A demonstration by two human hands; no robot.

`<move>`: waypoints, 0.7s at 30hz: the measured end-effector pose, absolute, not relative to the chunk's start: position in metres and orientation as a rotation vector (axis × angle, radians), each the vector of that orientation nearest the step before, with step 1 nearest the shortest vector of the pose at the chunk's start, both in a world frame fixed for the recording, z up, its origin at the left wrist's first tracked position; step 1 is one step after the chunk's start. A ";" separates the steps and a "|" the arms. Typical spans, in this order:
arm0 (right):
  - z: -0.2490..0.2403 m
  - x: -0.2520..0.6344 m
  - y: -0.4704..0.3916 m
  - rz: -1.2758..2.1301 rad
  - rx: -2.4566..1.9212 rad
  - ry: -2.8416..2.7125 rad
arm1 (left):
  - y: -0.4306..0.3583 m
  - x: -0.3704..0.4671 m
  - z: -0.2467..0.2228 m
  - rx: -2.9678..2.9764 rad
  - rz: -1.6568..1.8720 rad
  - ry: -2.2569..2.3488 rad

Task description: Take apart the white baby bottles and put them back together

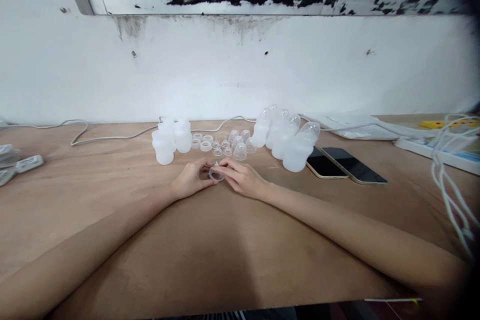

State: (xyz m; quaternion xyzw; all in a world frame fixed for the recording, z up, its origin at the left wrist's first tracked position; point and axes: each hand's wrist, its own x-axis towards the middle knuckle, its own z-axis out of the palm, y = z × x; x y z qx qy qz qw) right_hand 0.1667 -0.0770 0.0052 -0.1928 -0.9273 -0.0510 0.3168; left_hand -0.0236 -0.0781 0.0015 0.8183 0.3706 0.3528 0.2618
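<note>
Low over the wooden table, my left hand (192, 178) curls its thumb and fingers around a clear collar ring (216, 175). My right hand (245, 178) pinches at the same ring from the other side, where the tip of a clear bottle nipple (216, 164) pokes up through it. Just beyond my hands lie loose collar rings (206, 146), small nipples (227, 151) and clear dome caps (240, 151). Frosted bottles without tops (162, 147) stand to the left of these parts. Capped bottles (296, 152) are grouped to the right.
Two phones (356, 165) lie to the right of the capped bottles. Farther right are a power strip (438, 152) and tangled white cables (446, 180). White adapters (28, 164) sit at the left edge. A cable (112, 137) runs along the back near the wall.
</note>
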 end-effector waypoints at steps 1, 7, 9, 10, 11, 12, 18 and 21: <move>0.005 0.167 -0.077 -0.169 -0.524 -2.439 | -0.078 -0.024 0.001 2.236 0.965 1.011; 0.005 0.166 -0.079 -0.284 -0.584 -2.404 | -0.080 -0.024 0.005 2.285 1.036 1.097; 0.006 0.165 -0.080 -0.302 -0.609 -2.388 | -0.081 -0.023 0.006 2.276 1.061 1.117; 0.006 0.165 -0.080 -0.310 -0.626 -2.371 | -0.082 -0.023 0.006 2.268 1.079 1.124; 0.006 0.165 -0.080 -0.316 -0.642 -2.352 | -0.082 -0.023 0.007 2.260 1.095 1.125; 0.006 0.165 -0.081 -0.323 -0.656 -2.333 | -0.083 -0.023 0.007 2.255 1.109 1.122; 0.006 0.164 -0.080 -0.376 -0.629 -2.318 | -0.084 -0.023 0.007 2.265 1.129 1.115; 0.006 0.162 -0.079 -0.389 -0.540 -2.395 | -0.083 -0.023 0.007 2.320 1.112 1.115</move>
